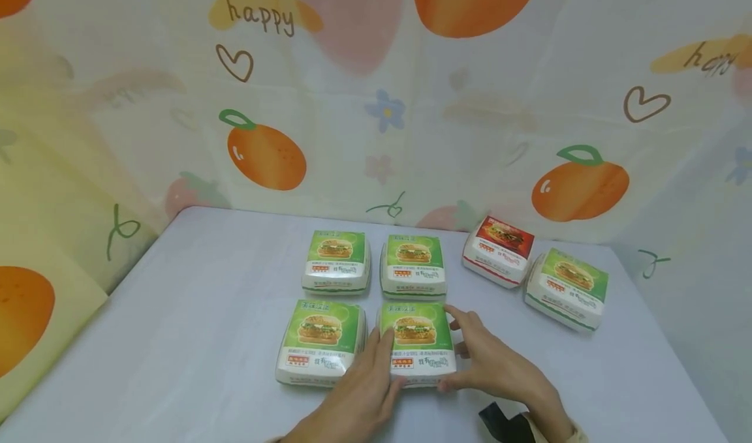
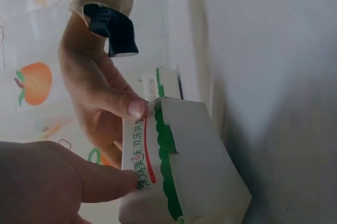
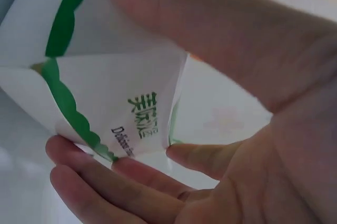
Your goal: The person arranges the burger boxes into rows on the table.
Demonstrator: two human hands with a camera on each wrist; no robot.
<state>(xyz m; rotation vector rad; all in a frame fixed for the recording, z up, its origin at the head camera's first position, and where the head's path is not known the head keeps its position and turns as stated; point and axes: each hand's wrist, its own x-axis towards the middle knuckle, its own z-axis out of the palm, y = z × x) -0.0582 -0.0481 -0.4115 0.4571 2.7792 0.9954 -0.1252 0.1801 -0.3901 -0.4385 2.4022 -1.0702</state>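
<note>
A green-and-white burger box with a burger picture on its lid sits upright at the front middle, between both hands. My left hand grips its left side, thumb at the front face. From the right, my right hand holds the box, thumb at the near corner and fingers along the side. In the left wrist view, both thumbs touch the printed front of the box. The right wrist view has curled fingers against the box's side panel. Just left stands a matching box, close to my left hand.
Behind are two more green boxes, one at left and one at right. Farther right, a red-topped box and another green box stand angled, close together. A patterned cloth hangs behind the white table.
</note>
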